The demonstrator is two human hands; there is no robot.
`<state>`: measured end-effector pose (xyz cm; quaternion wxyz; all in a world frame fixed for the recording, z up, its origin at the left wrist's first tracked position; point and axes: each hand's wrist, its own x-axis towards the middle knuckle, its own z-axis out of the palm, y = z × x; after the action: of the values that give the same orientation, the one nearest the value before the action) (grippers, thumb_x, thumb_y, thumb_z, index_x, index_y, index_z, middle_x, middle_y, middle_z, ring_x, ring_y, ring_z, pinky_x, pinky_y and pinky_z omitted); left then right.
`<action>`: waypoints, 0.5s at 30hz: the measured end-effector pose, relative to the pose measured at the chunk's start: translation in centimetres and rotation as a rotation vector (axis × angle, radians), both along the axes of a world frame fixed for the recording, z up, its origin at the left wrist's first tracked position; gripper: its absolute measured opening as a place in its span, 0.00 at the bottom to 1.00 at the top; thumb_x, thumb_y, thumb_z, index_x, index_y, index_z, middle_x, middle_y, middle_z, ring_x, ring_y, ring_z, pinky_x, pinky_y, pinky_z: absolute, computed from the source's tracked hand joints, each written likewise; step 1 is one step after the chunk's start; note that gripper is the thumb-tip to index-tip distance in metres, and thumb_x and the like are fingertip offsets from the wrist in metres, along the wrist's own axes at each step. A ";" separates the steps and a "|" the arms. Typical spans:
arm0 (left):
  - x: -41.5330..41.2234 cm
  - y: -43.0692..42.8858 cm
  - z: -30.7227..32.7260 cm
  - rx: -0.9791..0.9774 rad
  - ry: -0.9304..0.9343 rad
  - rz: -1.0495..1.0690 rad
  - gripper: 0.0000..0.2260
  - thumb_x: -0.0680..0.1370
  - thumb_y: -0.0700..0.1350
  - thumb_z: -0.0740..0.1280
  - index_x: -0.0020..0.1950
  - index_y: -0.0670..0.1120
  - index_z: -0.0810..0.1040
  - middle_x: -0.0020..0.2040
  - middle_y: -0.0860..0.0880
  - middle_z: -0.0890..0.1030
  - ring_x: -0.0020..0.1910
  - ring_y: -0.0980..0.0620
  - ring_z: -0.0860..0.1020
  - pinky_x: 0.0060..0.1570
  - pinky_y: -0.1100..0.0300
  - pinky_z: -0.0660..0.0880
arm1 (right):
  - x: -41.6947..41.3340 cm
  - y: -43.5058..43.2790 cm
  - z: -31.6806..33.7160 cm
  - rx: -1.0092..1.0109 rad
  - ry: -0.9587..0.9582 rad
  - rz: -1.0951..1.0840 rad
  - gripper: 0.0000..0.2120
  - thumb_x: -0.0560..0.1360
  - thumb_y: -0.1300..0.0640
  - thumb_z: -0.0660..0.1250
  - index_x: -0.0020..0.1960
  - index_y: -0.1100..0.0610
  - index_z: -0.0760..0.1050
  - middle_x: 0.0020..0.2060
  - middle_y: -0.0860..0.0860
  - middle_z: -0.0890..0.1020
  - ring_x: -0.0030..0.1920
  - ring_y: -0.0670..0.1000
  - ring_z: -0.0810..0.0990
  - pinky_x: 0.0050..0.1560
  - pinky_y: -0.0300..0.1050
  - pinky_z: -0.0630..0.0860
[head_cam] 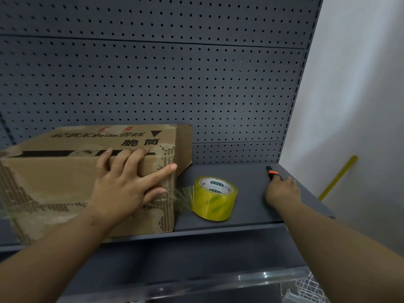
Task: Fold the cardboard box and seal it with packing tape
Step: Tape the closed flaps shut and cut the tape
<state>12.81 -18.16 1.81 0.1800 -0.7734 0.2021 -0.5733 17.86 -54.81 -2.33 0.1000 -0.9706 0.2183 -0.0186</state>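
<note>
Looks nearly done: cardboard box (87,182) sits folded shut at 9 o'clock on the shelf (247,213), left hand (129,180) spread flat on it, a strand running to the packing tape roll (214,197) at its 3 o'clock, right hand (282,189) gripping a utility knife (272,172), so cutting's probably what's left.

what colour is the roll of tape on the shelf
Yellowish clear tape roll, with a white and green core label; head view.

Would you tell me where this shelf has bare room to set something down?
Bare shelf lies between the tape roll and the right hand holding the cutter, and behind the roll up to the pegboard. Crowded: box to roll, where a tape strip spans.
</note>
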 end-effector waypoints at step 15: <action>-0.1 -0.2 0.1 0.007 -0.006 0.020 0.26 0.75 0.66 0.57 0.72 0.64 0.59 0.62 0.43 0.69 0.58 0.42 0.68 0.61 0.41 0.62 | -1.3 5.6 3.7 0.618 -0.486 0.123 0.14 0.79 0.58 0.53 0.62 0.64 0.65 0.46 0.60 0.75 0.39 0.58 0.73 0.32 0.47 0.67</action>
<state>12.74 -18.32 1.93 0.1892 -0.7729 0.1957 -0.5731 16.56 -49.21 1.42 0.4369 -0.8734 0.1253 -0.1752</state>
